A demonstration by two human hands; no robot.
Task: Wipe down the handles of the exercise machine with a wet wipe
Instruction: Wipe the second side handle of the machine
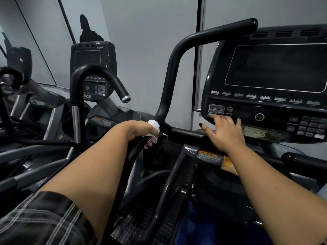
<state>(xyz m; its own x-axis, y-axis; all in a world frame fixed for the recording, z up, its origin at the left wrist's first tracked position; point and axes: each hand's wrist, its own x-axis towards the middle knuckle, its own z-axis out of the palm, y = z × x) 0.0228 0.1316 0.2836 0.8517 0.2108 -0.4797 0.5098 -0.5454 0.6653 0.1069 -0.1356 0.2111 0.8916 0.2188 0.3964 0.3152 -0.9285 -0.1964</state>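
— Two hands in view. Which one has the wipe?

— The left hand [139,130]. Its fingers are curled round the black handle [170,71] of the nearer machine, with the white wet wipe [154,125] bunched between palm and tube. Folds of it stick out above the knuckles and below the fingers.

— Where on the handle?

— Low down, just under the bend where the tube turns upward, then sweeps right to a rounded end above the console [251,103]. Below the hand the tube runs on down toward the camera.

— And the right hand [224,133]?

— It holds nothing. The fingers are straight and spread, palm down over the black crossbar [185,134], fingertips reaching the button panel on the console's lower edge. Dark polish shows on the thumbnail.

— The console itself?

— Its screen [276,66] is dark, with a row of small program pictures under it. A round green button [259,117] and a keypad [311,126] sit to the right of the hand. An orange-striped warning label [208,155] lies just beside the right wrist.

— Anything further out?

— A plaid sleeve [44,218] on the left upper arm, bottom left. Left of the handle stands a second machine [92,57] with a hooked bar [76,89] and a small console of its own, against a grey wall [141,32].
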